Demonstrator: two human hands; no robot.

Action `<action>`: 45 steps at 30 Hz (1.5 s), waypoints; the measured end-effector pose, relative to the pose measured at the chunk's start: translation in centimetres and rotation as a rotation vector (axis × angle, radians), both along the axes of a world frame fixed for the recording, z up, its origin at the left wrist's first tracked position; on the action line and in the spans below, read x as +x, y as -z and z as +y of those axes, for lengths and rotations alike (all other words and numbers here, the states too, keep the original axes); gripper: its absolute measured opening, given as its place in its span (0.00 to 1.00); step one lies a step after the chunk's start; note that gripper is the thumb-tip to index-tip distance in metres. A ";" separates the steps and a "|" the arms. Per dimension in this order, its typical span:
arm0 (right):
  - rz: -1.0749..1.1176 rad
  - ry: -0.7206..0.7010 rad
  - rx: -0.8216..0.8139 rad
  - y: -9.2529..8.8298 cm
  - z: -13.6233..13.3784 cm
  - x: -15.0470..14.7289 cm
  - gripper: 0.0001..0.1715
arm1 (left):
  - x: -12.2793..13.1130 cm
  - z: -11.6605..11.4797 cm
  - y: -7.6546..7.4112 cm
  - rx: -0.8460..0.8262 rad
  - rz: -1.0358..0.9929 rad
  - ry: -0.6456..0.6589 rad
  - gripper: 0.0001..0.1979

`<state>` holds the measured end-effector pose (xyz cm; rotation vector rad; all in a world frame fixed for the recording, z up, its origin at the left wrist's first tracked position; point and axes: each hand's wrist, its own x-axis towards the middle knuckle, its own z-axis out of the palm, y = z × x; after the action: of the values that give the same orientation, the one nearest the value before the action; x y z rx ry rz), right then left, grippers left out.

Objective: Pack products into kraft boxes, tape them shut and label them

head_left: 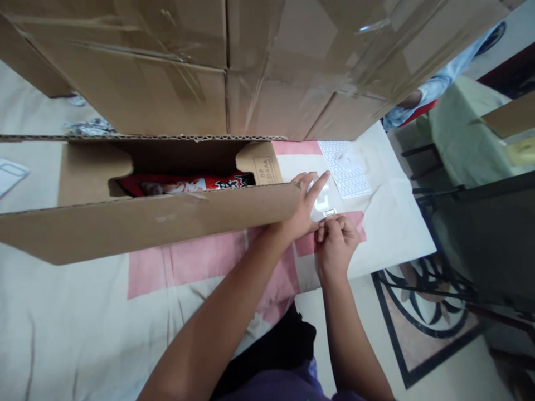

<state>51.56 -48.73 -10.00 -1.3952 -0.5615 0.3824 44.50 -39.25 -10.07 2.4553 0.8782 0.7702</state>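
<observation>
On the table (83, 328): open cardboard box (159, 227), long side across me, long flaps up, white-and-pink cloth (190, 259) underneath.
Left hand (300, 216): at the right end of the near long flap, fingers (321, 181) spread open; clear piece (322, 196) right beside them. Don't see it gripping anything.
Right hand (339, 245): fingers curled closed, thumb and index tips together at the near edge of the clear piece. Something thin between them? Can't tell.
Thumbs: my left one sits just beside my right fingertips; touching or not, can't tell.
Clear piece: lies just off the box's right end, between my two hands. Shiny, outline hard to make out.
Small rectangle (330, 212): pale-edged, at the clear piece's near side, right above my right fingertips.
Red packet (167, 185): inside the box, printed, partly hidden by the near flap.
Short flap (265, 161): right end of box, printed, "AAA" readable.
Label sheet (346, 170): white, rows of bluish marks, flat, beyond the clear piece.
Behind box: taped cartons (175, 92), side by side.
Far left: white paper (11, 175) with blue line.
Upper right: another person's light-blue sleeve (453, 69).
Lower right: patterned floor (418, 334).
</observation>
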 end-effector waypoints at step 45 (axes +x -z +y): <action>-0.527 0.007 0.076 -0.1 -1.0 0.3 0.25 | -1.4 -1.4 -2.0 0.015 -0.128 0.271 0.10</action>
<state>51.90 -49.76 -9.92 -1.4246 -0.9883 -0.0214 43.09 -40.69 -8.02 2.4387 0.4812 0.8243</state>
